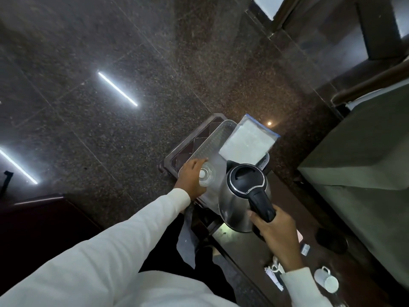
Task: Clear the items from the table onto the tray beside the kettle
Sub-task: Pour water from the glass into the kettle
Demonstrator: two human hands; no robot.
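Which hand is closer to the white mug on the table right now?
Right. The right hand grips the kettle handle, up-left of the white mug; the left hand is farther, holding a glass on the tray.

The scene is viewed by a single wide-angle camera worn on the head, aimed steeply forward and down, tilted, so that the kettle (243, 193) and tray (212, 145) are seen closely from above against the polished floor (110, 63).

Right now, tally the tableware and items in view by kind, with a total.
Kettle, held by the right hand: 1
Clear glass, under the left hand: 1
Clear tray: 1
White mug: 1
Plastic bag of white sheets: 1
Total: 5
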